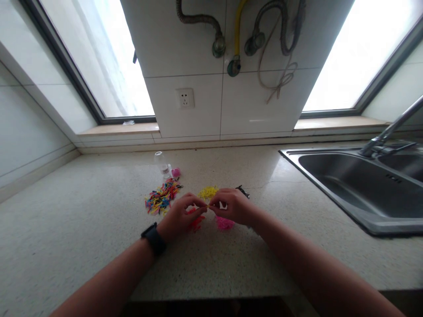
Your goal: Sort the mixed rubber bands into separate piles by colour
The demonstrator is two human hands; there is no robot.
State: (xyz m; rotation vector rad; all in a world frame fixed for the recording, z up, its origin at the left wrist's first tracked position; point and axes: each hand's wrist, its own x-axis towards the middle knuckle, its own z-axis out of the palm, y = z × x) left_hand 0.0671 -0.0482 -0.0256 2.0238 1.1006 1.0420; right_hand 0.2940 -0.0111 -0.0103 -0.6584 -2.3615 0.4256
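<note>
My left hand (185, 213), with a dark watch (153, 238) on its wrist, and my right hand (233, 205) meet fingertip to fingertip over the counter. Both are closed in a pinch, and a tiny yellow rubber band (208, 207) shows between them. Just beyond lies a pile of yellow rubber bands (208, 192). Red rubber bands (197, 223) lie beside and partly under my left hand. A pink pile (225, 223) sits below my right hand, and black bands (243, 191) show behind it. Left of my hands is a mixed-colour pile of rubber bands (161, 197).
A clear plastic bottle (161, 163) and a small pink object (176, 172) stand behind the mixed pile. At the right, a steel sink (330, 185) with a tap (380, 140) is set into the speckled counter (82, 229). Hoses and a socket (185, 98) are on the tiled wall.
</note>
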